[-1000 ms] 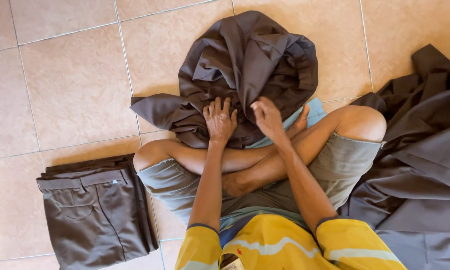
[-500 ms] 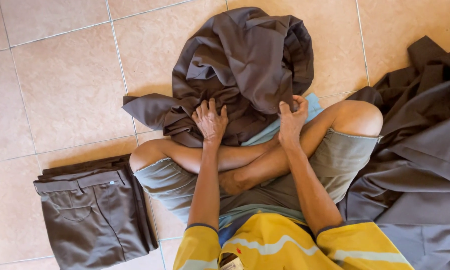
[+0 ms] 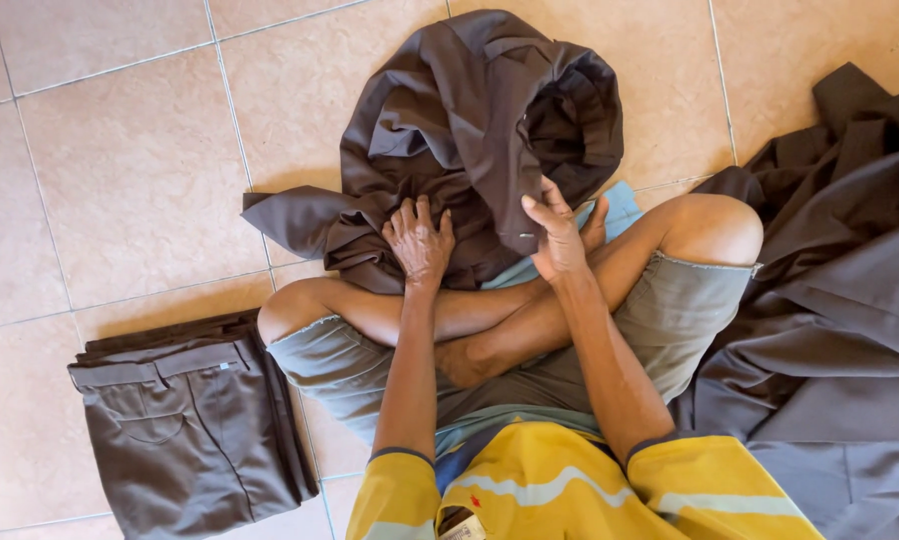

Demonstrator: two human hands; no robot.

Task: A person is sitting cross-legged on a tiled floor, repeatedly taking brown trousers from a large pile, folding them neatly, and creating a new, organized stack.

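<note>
Here the left hand [image 3: 418,243] presses flat, fingers spread, on the crumpled brown garment [image 3: 470,130] lying directly ahead, while the right hand [image 3: 558,235] pinches its nearer edge.

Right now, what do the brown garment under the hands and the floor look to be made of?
The crumpled brown garment looks like a smooth woven cloth, matte with a faint sheen; it folds in soft creases under the left hand and right hand. The floor looks like glazed ceramic tile, beige and mottled, with straight grout lines.
</note>
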